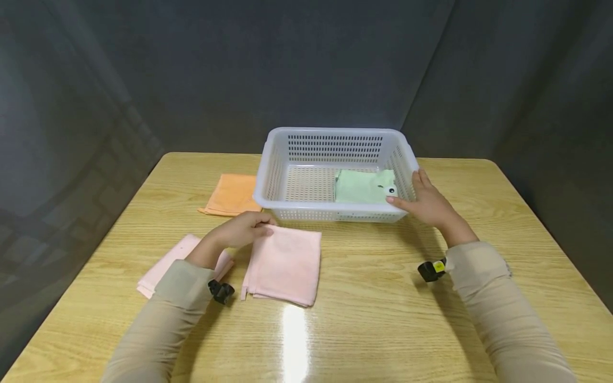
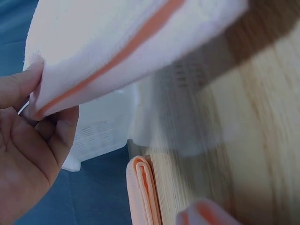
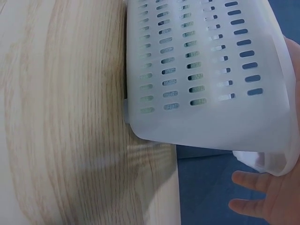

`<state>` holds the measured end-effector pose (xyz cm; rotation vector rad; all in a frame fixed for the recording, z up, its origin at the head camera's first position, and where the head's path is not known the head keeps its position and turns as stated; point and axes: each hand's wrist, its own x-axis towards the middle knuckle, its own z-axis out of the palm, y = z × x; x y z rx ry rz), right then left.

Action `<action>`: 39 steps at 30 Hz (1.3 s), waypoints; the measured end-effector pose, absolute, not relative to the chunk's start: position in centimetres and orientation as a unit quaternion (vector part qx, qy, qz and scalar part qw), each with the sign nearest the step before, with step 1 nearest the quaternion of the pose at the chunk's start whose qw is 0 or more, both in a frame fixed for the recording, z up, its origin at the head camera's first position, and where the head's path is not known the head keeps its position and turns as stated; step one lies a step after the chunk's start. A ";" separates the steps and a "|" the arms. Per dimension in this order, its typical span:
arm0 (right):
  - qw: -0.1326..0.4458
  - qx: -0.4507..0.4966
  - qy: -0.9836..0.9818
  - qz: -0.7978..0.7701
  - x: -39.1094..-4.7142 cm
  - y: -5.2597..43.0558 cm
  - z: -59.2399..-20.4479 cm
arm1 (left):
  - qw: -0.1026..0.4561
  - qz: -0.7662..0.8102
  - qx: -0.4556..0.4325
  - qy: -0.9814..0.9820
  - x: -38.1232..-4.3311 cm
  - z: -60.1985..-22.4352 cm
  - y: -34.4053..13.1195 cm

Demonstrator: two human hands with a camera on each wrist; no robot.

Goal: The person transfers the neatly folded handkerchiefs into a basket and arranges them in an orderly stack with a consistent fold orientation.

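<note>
My left hand (image 1: 246, 229) pinches the upper left corner of a folded pink towel (image 1: 287, 263). The left wrist view shows the thumb on one face of this towel (image 2: 108, 42), whose layered edge hangs above the table. My right hand (image 1: 430, 204) rests against the front right corner of a white plastic basket (image 1: 330, 206), thumb at the front rim and the other fingers along the right side. In the right wrist view, two fingers (image 3: 251, 180) stick out straight past the rim. A folded green towel (image 1: 359, 186) with an eye design lies in the basket's right half.
A folded orange towel (image 1: 232, 194) lies left of the basket, partly hidden by it. Another folded pink towel (image 1: 167, 260) lies under the left forearm. The wooden table (image 1: 373, 324) ends before dark curtains (image 1: 306, 64) at the back and sides.
</note>
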<state>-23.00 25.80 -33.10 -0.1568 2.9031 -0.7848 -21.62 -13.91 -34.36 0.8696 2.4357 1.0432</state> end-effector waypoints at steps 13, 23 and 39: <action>0.064 -0.052 0.961 -0.264 -23.0 25.7 -33.0 | 0.167 0.396 0.313 0.847 -21.8 -34.2 -13.7; 0.066 -0.054 0.960 -0.267 -23.0 25.7 -33.1 | 0.160 0.394 0.308 0.851 -21.7 -33.8 -13.7; 0.063 -0.056 0.960 -0.268 -23.0 25.8 -33.2 | 0.152 0.396 0.318 0.848 -21.2 -32.8 -13.7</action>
